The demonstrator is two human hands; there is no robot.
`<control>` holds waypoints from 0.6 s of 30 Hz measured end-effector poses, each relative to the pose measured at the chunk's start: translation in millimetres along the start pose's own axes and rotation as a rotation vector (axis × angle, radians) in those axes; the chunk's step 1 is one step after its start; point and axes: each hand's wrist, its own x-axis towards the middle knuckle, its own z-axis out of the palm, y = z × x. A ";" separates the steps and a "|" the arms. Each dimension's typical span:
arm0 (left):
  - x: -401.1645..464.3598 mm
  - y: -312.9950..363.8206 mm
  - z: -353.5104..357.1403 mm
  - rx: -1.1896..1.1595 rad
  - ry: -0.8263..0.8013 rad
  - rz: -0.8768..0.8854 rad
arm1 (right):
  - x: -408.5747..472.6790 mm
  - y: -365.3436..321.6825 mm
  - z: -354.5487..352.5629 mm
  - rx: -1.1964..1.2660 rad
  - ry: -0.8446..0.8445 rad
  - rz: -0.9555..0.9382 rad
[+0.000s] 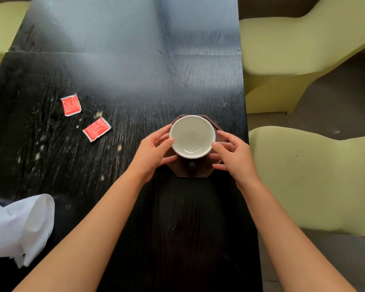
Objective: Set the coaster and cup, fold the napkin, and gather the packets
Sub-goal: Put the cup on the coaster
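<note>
The cup (191,136) stands upright on the dark octagonal coaster (200,172) near the right edge of the black table (122,76), its small handle (192,167) turned toward the person. The left hand (151,153) curls around the cup's left side, thumb at the rim and fingers wrapped lower down, and looks to be holding it. The right hand (233,155) sits at the right side with fingers bent and spread; its thumb touches the rim, but whether the other fingers press the cup or the coaster edge is hard to tell from this angle. The cup looks like glazed ceramic: stiff, fairly heavy for its size, smooth and likely slippery, and it would chip if knocked, so a hold on both sides of the wall or by the handle seems safest. The coaster is rigid and flat, best nudged by its edges. Two red packets (71,104) (96,129) lie well apart from the cup on the left, light and thin, best pinched at a corner. The white napkin (19,224) lies crumpled at the near left edge, soft and limp
</note>
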 end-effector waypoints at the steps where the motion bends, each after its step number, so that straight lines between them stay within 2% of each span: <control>1: -1.3 -1.7 0.8 0.000 -0.008 0.000 | 0.7 -1.0 -0.7 0.001 -0.006 0.000; 18: -9.1 -12.0 8.4 -0.104 0.046 -0.022 | -3.7 -1.3 1.1 -0.002 -0.013 -0.012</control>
